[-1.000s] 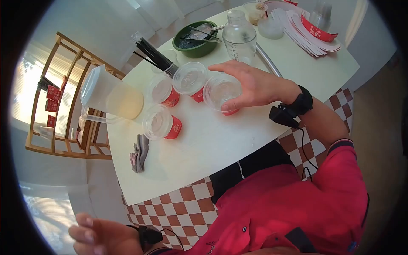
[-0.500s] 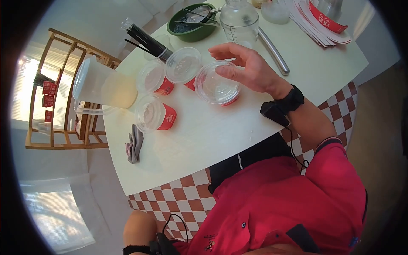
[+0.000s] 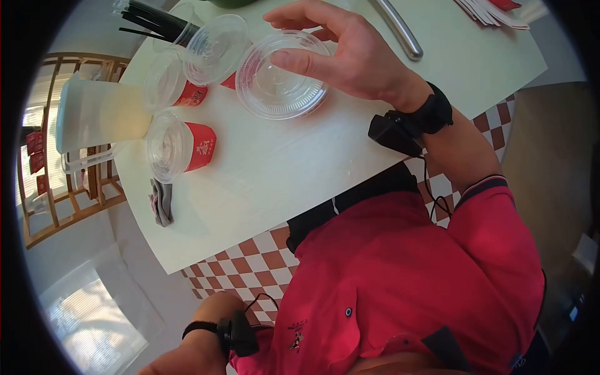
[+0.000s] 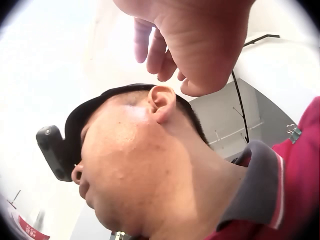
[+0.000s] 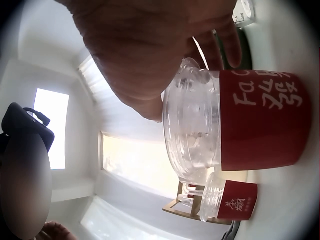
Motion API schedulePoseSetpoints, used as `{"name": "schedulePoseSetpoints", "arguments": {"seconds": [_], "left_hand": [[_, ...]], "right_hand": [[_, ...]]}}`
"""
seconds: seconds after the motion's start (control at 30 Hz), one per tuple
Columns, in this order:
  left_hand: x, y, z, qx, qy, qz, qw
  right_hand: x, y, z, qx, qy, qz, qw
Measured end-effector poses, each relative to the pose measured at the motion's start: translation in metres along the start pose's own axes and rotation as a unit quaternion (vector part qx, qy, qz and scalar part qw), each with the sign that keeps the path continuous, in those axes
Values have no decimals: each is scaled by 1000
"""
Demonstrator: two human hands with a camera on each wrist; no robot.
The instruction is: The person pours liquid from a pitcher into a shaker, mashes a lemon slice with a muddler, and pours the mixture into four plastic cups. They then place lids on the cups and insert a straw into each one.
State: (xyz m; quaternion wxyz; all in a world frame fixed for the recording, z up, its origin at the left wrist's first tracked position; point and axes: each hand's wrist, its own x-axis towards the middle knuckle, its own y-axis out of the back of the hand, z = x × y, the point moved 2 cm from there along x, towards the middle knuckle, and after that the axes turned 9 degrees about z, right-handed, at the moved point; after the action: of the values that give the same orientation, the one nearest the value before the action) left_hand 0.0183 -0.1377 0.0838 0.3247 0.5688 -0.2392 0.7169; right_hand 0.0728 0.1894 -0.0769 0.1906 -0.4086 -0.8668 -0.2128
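The right hand hovers at the clear lid of a cup, its thumb laid over the lid and its fingers spread loosely at the far side. From the right wrist view, the hand is over the top of that cup with its red sleeve, thumb at the lid's edge; exact contact cannot be told. The left hand is raised beside the person's head, fingers loosely bent and holding nothing. Several other lidded cups, one with a red sleeve, stand left of the right hand.
A pitcher of pale liquid stands at the table's left side, with black straws behind the cups. A grey cloth lies near the left edge. A metal rod lies beyond the right hand.
The head view has moved closer over the cups. The right hand's thumb has shifted from the cup's near side onto its lid. The left hand has mostly left the head view's lower left.
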Motion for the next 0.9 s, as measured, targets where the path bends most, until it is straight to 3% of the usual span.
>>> {"name": "schedulePoseSetpoints", "arguments": {"seconds": [0.03, 0.07, 0.1, 0.13, 0.2, 0.27, 0.37, 0.47, 0.67, 0.77, 0.9], "left_hand": [[-19, 8, -10, -4, 99, -81, 992], [-51, -11, -27, 82, 98, 80, 989], [-62, -23, -44, 158, 164, -84, 970], [-74, -35, -60, 233, 190, -260, 917], [-114, -65, -80, 236, 261, -373, 859], [-149, -80, -92, 216, 257, -416, 845], [-162, -96, -97, 292, 296, -431, 801], [-166, -116, -99, 290, 280, -510, 760], [-184, -136, -73, 122, 99, -585, 796], [-162, -120, -75, 38, 200, -494, 845], [-101, -82, -113, 237, 166, -348, 892]], "right_hand": [[1, -3, -25, -20, -3, 51, 998], [4, 2, -2, 22, 2, -2, 1000], [7, 8, 22, 65, 2, -57, 996], [9, 9, 21, 61, -1, -53, 997], [9, 11, 18, 48, 0, -48, 998], [8, 11, 14, 51, -10, -51, 997], [8, 12, 15, 44, -13, -57, 997], [6, 11, -1, 42, -29, -32, 998], [2, 10, 16, 13, 2, -60, 998], [6, 13, 12, 24, -23, -91, 995], [7, 20, 9, 70, -84, -151, 982]]}}
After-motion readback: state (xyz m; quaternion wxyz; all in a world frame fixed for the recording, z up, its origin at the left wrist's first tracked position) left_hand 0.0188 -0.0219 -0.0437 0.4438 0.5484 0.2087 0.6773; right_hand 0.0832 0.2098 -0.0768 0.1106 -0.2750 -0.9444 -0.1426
